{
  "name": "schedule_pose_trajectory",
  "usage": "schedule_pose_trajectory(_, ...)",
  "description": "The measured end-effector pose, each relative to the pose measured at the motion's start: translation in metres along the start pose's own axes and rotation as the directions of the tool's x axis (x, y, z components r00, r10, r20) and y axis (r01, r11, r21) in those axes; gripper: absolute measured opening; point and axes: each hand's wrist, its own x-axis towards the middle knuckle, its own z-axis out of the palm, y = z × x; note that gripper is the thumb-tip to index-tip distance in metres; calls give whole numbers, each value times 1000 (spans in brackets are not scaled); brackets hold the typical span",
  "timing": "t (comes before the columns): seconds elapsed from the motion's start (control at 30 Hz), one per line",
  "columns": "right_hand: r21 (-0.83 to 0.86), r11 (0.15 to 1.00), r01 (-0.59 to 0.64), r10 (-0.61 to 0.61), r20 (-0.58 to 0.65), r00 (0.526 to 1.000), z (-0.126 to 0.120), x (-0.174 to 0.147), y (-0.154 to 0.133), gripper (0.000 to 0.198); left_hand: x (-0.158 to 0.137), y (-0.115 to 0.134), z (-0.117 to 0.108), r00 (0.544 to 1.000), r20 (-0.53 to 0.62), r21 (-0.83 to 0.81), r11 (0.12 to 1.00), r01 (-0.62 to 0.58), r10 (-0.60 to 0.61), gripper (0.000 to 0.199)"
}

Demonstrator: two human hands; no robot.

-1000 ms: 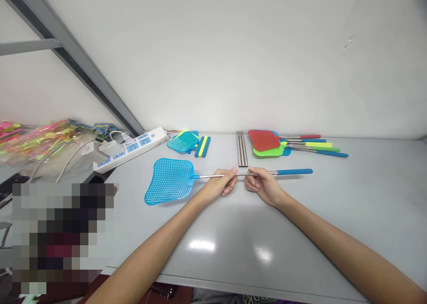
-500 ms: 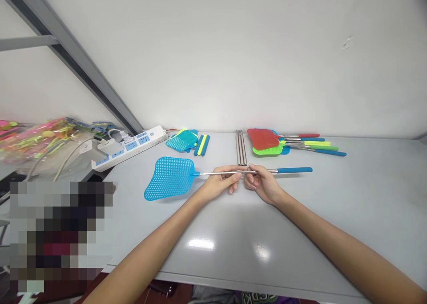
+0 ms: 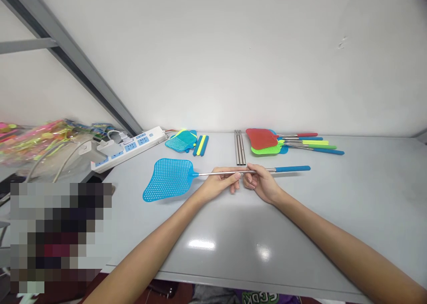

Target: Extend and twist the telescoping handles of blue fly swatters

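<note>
A blue fly swatter lies level across both hands, its mesh head to the left and its blue grip to the right. My left hand is closed on the metal rod, thumb along the front. Close beside it, my right hand pinches the same rod between thumb and fingers, left of the grip. Just behind my hands lie several bare metal rods. Finished-looking swatters with a red head on top are stacked at the back right, their coloured grips pointing right.
Loose swatter heads and three foam grips lie at the back left. A white power strip with plugs and cables sits further left, near plastic-bagged coloured items. A wall stands behind the grey table.
Both hands keep their hold on the swatter, almost unmoved. The whole view has shifted very slightly.
</note>
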Motion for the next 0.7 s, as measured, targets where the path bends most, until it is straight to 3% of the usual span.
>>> schedule_pose_trajectory(0.7,-132,991,-3,7,30,1000,1,-2,2,45,0,-6,2,997,-60,-52,997,-48,45,28)
